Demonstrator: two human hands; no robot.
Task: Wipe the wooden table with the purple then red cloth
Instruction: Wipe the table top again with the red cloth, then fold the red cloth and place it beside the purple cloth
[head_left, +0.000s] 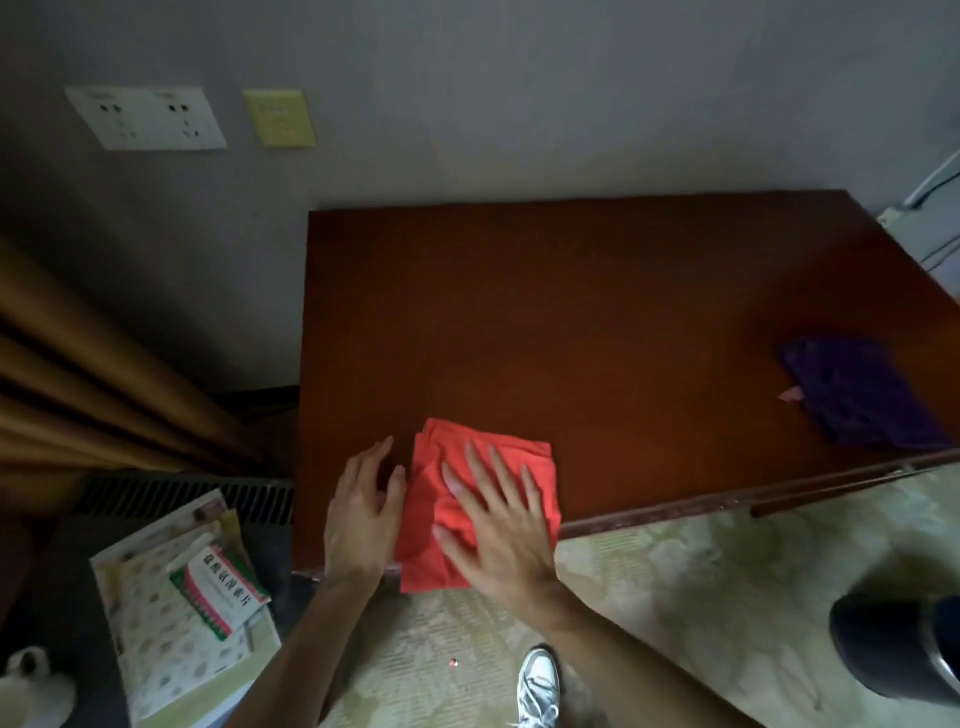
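Note:
The dark wooden table (597, 322) fills the middle of the view. A folded red cloth (524, 470) lies at its near left corner and overhangs the front edge a little. My right hand (493, 525) lies flat on the cloth with the fingers spread. My left hand (363, 512) rests open on the table, touching the cloth's left edge. A crumpled purple cloth (862, 395) lies by the table's right edge, away from both hands, with a small pink scrap (790, 395) beside it.
A wall with sockets (148, 118) stands behind the table. Brown curtains (78, 374) hang at the left. Papers and a medicine box (218, 592) sit on a low surface at the lower left. A dark bin (898, 649) stands on the floor at the right. My shoe (540, 686) is below.

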